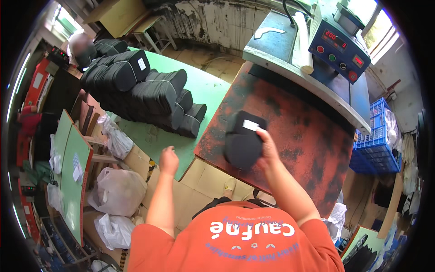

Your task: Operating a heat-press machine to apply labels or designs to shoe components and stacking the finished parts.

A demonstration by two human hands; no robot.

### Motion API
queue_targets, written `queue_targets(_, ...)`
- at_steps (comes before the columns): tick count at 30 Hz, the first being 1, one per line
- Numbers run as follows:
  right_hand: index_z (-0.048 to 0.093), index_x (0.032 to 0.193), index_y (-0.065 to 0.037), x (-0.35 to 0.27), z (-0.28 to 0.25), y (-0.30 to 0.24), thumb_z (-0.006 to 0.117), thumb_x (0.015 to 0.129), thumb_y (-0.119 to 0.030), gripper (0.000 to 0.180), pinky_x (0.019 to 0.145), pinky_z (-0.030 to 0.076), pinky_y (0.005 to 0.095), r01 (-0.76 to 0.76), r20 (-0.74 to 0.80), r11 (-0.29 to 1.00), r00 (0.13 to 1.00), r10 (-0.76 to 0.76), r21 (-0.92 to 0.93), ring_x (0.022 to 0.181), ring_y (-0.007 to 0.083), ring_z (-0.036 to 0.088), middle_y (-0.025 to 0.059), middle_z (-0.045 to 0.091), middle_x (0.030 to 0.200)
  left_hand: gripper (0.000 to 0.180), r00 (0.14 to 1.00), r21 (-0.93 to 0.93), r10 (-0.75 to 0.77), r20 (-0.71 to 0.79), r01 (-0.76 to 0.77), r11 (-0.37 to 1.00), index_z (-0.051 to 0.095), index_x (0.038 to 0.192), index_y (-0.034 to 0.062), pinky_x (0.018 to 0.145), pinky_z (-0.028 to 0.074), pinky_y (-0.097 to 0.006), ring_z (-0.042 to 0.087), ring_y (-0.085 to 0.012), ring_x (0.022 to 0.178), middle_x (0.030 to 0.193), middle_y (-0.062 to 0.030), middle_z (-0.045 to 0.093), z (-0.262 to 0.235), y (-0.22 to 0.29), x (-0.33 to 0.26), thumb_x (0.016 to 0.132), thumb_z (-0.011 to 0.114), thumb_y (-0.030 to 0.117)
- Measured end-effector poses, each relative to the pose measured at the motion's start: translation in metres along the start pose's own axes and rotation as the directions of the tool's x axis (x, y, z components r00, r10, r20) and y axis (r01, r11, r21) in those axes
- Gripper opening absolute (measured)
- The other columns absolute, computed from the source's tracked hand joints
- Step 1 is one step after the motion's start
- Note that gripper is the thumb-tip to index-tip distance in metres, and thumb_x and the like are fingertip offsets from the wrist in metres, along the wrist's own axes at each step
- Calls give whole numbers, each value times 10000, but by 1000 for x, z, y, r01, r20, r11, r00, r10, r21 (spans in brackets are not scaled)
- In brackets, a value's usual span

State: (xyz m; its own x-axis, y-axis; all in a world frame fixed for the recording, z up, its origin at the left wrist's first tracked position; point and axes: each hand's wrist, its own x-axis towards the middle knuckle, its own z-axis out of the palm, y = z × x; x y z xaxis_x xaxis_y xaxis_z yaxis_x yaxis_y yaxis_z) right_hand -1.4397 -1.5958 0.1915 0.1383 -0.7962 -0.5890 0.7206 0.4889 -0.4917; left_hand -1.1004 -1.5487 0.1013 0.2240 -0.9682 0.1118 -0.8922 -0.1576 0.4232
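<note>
Black insole bundle (244, 152), probably light, pliable, suiting an edge grip; right hand (269, 152) is grasping its right edge; left hand (169, 162) is hanging curled, contents unclear.

Crates, bags and a control box fill the workshop's edges.
Blue plastic crates (372, 136) stand at the right, near a bright window (384, 34); a dark-blue control box (340, 51) shows lit red digits above coloured buttons. A stool (149, 25) stands before a stained wall (199, 20). At the left, a paper slip (78, 168) lies on a green desk (68, 186), beside a bulging translucent bag (118, 192) and a white bag (115, 231).
</note>
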Motion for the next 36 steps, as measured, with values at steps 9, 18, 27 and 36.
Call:
queue_targets(9,281,1320,-93,48,34,36,621,813,-160,613,889,466,396,100,-31,993,994,-102,-55,1088,242,497,124,466,1210,294,965,-475,-71,251,187,860,579,1089,-41,862,441,-320,585,-244,969,1061,-172,618,-41,71,30,856,525,131)
queue_targets(18,215,1373,-67,44,37,49,482,928,-368,599,905,448,369,194,61,972,980,-188,-129,1121,239,488,144,447,1266,461,932,-826,168,322,190,530,454,1254,-48,860,439,-271,559,-152,996,1123,-128,597,-17,154,40,914,546,250)
queue_targets(27,324,1300,-87,25,37,44,267,902,-581,637,914,456,348,127,240,992,963,-124,4,1067,216,534,113,521,1185,493,943,-662,318,104,-173,729,372,1313,-34,867,451,-295,570,-178,989,1112,-140,593,-3,162,21,875,552,100)
queue_targets(36,361,1287,-95,9,40,38,273,877,-620,672,913,456,343,197,338,980,923,-187,4,1040,204,554,107,543,1165,530,949,-711,315,18,-209,672,337,1328,-65,882,443,-289,554,-182,1019,1148,-149,564,-15,177,11,859,561,40)
